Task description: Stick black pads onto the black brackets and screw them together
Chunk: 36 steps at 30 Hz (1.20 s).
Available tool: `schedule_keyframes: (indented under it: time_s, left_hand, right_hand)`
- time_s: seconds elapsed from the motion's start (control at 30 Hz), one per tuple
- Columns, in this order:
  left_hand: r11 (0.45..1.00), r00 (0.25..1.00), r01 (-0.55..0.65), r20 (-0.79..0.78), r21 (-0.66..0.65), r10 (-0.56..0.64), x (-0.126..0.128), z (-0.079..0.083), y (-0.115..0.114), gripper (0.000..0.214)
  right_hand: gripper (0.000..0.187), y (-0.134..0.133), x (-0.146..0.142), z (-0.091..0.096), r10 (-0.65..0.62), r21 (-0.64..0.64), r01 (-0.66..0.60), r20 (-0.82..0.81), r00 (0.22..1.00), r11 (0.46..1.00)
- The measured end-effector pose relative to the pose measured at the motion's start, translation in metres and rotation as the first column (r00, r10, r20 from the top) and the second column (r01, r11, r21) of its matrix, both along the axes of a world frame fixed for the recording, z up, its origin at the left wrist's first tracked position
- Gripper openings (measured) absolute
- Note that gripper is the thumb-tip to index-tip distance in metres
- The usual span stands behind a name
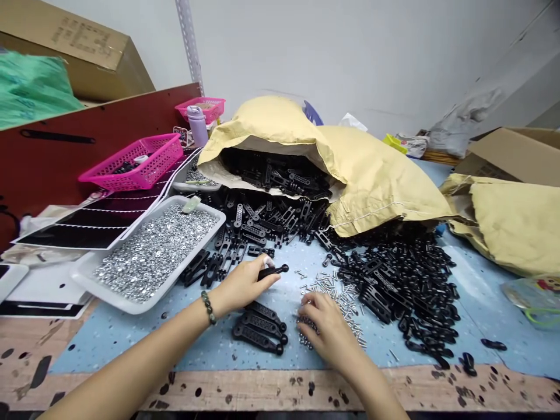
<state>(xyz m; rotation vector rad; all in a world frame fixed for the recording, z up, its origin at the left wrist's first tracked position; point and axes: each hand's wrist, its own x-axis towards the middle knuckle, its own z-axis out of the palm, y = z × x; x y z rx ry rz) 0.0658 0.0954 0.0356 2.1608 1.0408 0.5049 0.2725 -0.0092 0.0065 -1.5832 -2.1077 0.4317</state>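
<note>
My left hand (249, 283) is closed around a black plastic link arm (272, 272) with a rounded end that points right. Beneath it, several finished-looking black link arms (259, 335) lie side by side on the blue mat. My right hand (326, 326) rests at the near left side of a heap of small silver screws (345, 300). Its fingers curl down toward the thumb, over small silver nuts (305, 339). Whatever is between those fingertips is hidden.
Loose black parts (411, 286) heap up on the right, with more black link pieces (258, 224) behind my hands. Yellow sacks (275, 119) stand at the back. A white tray (221, 219) of silver hardware and a pink basket (151, 175) are on the left.
</note>
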Motion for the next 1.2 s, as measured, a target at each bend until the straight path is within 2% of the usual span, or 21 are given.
schedule_keyframes:
  time_s: [0.1, 0.23, 0.3, 0.4, 0.5, 0.77, 0.97, 1.03, 1.1, 1.17, 1.2]
  left_hand:
    - [0.999, 1.0, 0.032, 0.002, -0.014, -0.032, -0.005, -0.003, 0.003, 0.014]
    - [0.973, 0.973, 0.229, 0.014, 0.004, -0.229, 0.003, -0.006, 0.005, 0.012]
    - [0.942, 0.942, 0.335, 0.004, 0.011, -0.335, 0.009, -0.01, 0.005, 0.012]
    - [0.895, 0.895, 0.446, -0.042, 0.015, -0.445, 0.017, -0.018, 0.001, 0.014]
    - [0.871, 0.869, 0.49, -0.088, 0.021, -0.487, 0.016, -0.022, -0.002, 0.019]
    - [0.888, 0.88, 0.459, -0.129, -0.009, -0.456, 0.013, -0.021, 0.01, 0.022]
    - [0.895, 0.889, 0.446, -0.107, -0.018, -0.445, 0.005, -0.022, 0.004, 0.019]
    - [0.904, 0.898, 0.426, -0.111, -0.015, -0.425, -0.003, -0.019, -0.001, 0.018]
    - [0.915, 0.908, 0.403, -0.124, -0.006, -0.4, -0.011, -0.016, -0.006, 0.017]
    - [0.954, 0.948, 0.297, -0.126, 0.031, -0.291, -0.019, -0.012, -0.008, 0.018]
    - [0.98, 0.976, 0.188, -0.12, 0.064, -0.179, -0.022, -0.009, -0.006, 0.019]
  right_hand:
    - [0.014, 0.005, -0.01, -0.013, -0.057, 0.036, 0.054, 0.096, 0.994, 0.998]
    - [0.025, 0.013, -0.014, -0.017, -0.175, 0.153, 0.182, -0.058, 0.983, 0.971]
    - [0.024, 0.006, -0.009, -0.017, -0.134, 0.174, 0.156, -0.132, 0.982, 0.972]
    - [0.015, -0.011, -0.004, -0.023, -0.025, 0.177, 0.042, -0.098, 0.995, 0.983]
    - [0.016, -0.023, -0.008, -0.032, -0.045, 0.202, 0.056, -0.058, 0.997, 0.978]
    - [0.012, -0.01, -0.013, -0.034, -0.13, 0.167, 0.143, -0.086, 0.988, 0.975]
    - [0.013, -0.016, -0.02, -0.027, -0.092, 0.149, 0.1, -0.061, 0.994, 0.984]
    - [0.012, -0.007, -0.027, -0.021, -0.087, 0.158, 0.101, -0.093, 0.992, 0.982]
    - [0.013, 0.011, -0.032, -0.014, -0.134, 0.178, 0.157, -0.135, 0.982, 0.971]
    - [0.016, 0.034, -0.028, -0.008, -0.211, 0.196, 0.239, -0.151, 0.966, 0.951]
    - [0.017, 0.045, -0.022, -0.006, -0.248, 0.206, 0.274, -0.145, 0.958, 0.939]
